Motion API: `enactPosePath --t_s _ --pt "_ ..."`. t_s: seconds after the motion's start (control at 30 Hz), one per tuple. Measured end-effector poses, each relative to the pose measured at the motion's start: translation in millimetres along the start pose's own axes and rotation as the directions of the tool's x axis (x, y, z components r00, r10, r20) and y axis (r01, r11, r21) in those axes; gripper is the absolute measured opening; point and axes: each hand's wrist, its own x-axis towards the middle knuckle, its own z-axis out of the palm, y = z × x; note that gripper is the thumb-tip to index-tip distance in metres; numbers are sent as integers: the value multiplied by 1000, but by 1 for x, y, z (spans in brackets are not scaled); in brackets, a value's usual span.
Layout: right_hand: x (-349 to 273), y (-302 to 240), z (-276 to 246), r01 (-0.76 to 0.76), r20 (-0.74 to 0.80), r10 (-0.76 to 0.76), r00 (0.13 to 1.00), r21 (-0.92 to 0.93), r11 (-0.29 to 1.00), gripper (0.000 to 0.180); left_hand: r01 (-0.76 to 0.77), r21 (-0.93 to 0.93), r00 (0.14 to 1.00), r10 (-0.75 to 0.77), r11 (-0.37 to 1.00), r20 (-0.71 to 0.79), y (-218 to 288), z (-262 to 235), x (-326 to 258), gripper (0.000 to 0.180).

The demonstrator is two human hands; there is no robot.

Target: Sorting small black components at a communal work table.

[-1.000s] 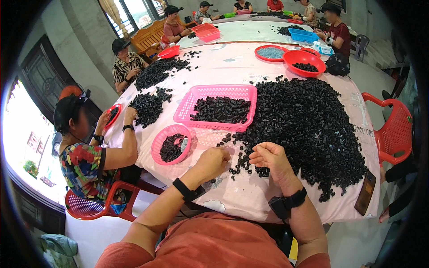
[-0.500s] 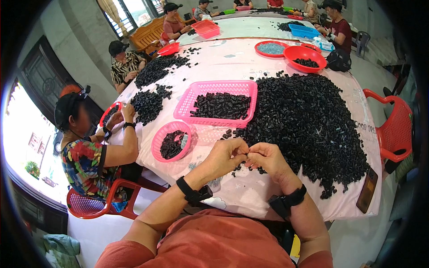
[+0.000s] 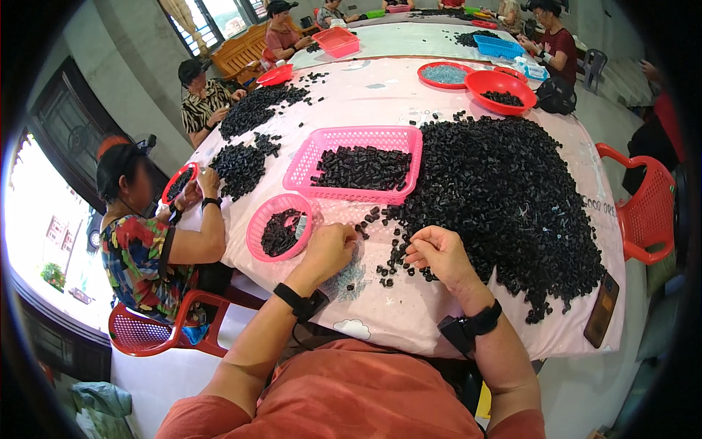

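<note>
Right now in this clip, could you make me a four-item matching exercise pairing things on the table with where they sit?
Things
1. Rectangular pink basket
2. Round pink basket
3. Phone
4. Blue basket

Places
A. Near the right edge of the table
B. Far off, near a co-worker in a dark red shirt
C. Just left of the wearer's left hand
D. Bordering the left side of the large black heap

Pairs: 1-D, 2-C, 3-A, 4-B
</note>
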Motion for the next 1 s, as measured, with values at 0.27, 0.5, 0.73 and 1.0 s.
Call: enactPosePath --t_s 0.27,0.5,0.73,1.0 --pt "8 14 -4 186 -91 -200 976 -146 972 11 -77 -132 997 79 988 13 9 6 0 17" --pt "7 11 -3 192 -98 -208 973 -156 969 13 -231 -250 965 254 940 64 45 15 -1 21" --pt "6 10 -1 204 -46 -219 975 -216 955 16 -232 -211 963 256 950 91 55 28 -1 18" --pt "2 5 0 189 38 -186 982 -253 949 16 -192 -299 973 220 935 65 52 17 -5 16"
